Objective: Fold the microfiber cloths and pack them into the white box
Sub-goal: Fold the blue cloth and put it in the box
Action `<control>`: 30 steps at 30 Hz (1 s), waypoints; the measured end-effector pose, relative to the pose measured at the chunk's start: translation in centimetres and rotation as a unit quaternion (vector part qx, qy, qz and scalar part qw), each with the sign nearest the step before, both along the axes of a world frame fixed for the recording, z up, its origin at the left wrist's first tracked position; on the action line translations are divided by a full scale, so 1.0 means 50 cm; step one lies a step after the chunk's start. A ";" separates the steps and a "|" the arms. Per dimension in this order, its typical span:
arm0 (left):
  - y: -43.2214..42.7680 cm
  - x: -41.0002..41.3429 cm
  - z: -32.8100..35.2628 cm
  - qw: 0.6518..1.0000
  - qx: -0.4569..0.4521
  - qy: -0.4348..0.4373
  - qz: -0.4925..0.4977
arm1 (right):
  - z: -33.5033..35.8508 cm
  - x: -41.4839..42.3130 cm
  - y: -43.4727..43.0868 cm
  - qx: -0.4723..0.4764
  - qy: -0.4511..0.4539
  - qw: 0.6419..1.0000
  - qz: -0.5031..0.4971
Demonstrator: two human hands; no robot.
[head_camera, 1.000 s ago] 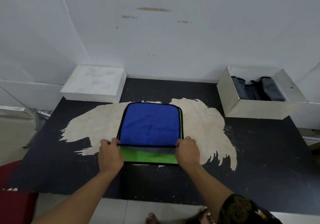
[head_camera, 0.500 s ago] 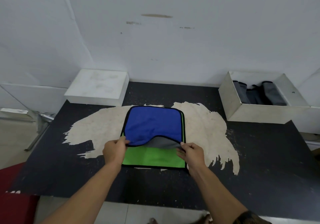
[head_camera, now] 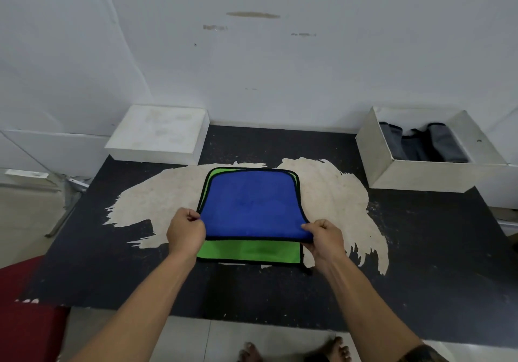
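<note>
Blue cloth (head_camera: 252, 204): mid-table, atop the green cloth (head_camera: 252, 252), near edge raised off it. Pinched at both near corners: left hand (head_camera: 186, 232) on the left corner, right hand (head_camera: 325, 238) on the right, fingers and thumb closed on the hem. Held edge running left-right between the hands; far edge flat, toward the wall. Likely fold: away from the body, near edge onto far edge. White box (head_camera: 420, 174) at far right of the table (head_camera: 420, 249), nearer the right hand; grey cloths (head_camera: 445, 146) inside.

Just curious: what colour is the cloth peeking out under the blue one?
The bottom cloth is bright green with black edging; head view.
</note>
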State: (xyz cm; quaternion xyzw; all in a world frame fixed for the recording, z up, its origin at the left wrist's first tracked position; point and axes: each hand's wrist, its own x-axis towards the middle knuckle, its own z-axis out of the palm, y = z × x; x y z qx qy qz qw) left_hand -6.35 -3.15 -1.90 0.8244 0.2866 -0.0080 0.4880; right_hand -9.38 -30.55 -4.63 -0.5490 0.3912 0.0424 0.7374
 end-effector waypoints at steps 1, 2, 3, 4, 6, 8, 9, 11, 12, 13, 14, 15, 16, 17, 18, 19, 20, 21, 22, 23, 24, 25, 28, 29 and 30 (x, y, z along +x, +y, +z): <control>0.001 -0.004 -0.010 1.000 -0.003 0.019 -0.017 | -0.008 -0.005 -0.003 -0.012 0.019 1.000 0.020; 0.002 -0.009 -0.019 0.999 -0.005 0.042 -0.033 | -0.014 -0.011 -0.003 -0.016 0.039 0.998 0.039; 0.004 -0.012 -0.029 0.996 -0.007 0.070 -0.047 | -0.019 -0.017 -0.001 -0.018 0.059 0.996 0.063; 0.005 -0.015 -0.039 0.993 -0.012 0.098 -0.058 | -0.027 -0.020 0.001 -0.017 0.075 0.993 0.087; 0.013 -0.018 -0.058 0.988 -0.037 0.140 -0.049 | -0.040 -0.026 0.005 -0.019 0.097 0.987 0.129; 0.021 -0.022 -0.068 0.987 -0.046 0.150 -0.028 | -0.047 -0.030 0.007 -0.038 0.107 0.981 0.157; 0.024 -0.023 -0.073 0.988 -0.047 0.145 -0.024 | -0.051 -0.030 0.005 -0.070 0.108 0.976 0.173; 0.027 -0.024 -0.077 0.991 -0.044 0.124 -0.016 | -0.056 -0.030 0.001 -0.151 0.098 0.962 0.205; 0.027 -0.023 -0.077 0.993 -0.041 0.108 -0.006 | -0.051 -0.029 0.002 -0.174 0.088 0.959 0.207; 0.027 -0.021 -0.075 0.995 -0.041 0.091 0.007 | -0.047 -0.026 0.003 -0.192 0.079 0.957 0.201; 0.027 -0.018 -0.072 0.996 -0.044 0.077 0.022 | -0.044 -0.021 0.005 -0.201 0.066 0.959 0.188; 0.027 -0.013 -0.068 0.996 -0.046 0.065 0.035 | -0.039 -0.014 0.008 -0.203 0.057 0.963 0.170; 0.026 -0.008 -0.064 0.996 -0.044 0.057 0.044 | -0.036 -0.006 0.011 -0.197 0.045 0.967 0.154; 0.025 -0.002 -0.060 0.997 -0.041 0.050 0.050 | -0.031 0.002 0.015 -0.184 0.041 0.972 0.142; 0.024 0.004 -0.055 0.997 -0.043 0.047 0.054 | -0.032 0.010 0.018 -0.172 0.037 0.976 0.132; 0.024 0.011 -0.053 0.996 -0.047 0.047 0.055 | -0.031 0.017 0.020 -0.164 0.043 0.977 0.128; 0.025 0.018 -0.053 0.996 -0.052 0.048 0.052 | -0.032 0.025 0.022 -0.160 0.049 0.978 0.126; 0.028 0.026 -0.054 0.996 -0.054 0.050 0.043 | -0.033 0.030 0.022 -0.153 0.057 0.978 0.126; 0.030 0.033 -0.055 0.997 -0.050 0.054 0.029 | -0.036 0.035 0.022 -0.135 0.061 0.981 0.125; 0.033 0.039 -0.058 0.997 -0.042 0.064 0.011 | -0.037 0.037 0.022 -0.114 0.060 0.983 0.129; 0.037 0.043 -0.060 0.996 -0.039 0.076 -0.003 | -0.039 0.038 0.021 -0.092 0.055 0.985 0.135; 0.040 0.047 -0.062 0.995 -0.036 0.088 -0.014 | -0.038 0.039 0.020 -0.078 0.051 0.985 0.142; 0.054 0.052 -0.060 0.992 -0.030 0.110 -0.052 | -0.033 0.039 0.020 -0.079 0.048 0.982 0.166; 0.057 0.053 -0.058 0.991 -0.032 0.113 -0.069 | -0.031 0.040 0.019 -0.087 0.051 0.979 0.175; 0.060 0.055 -0.058 0.989 -0.038 0.116 -0.089 | -0.030 0.043 0.019 -0.095 0.053 0.978 0.181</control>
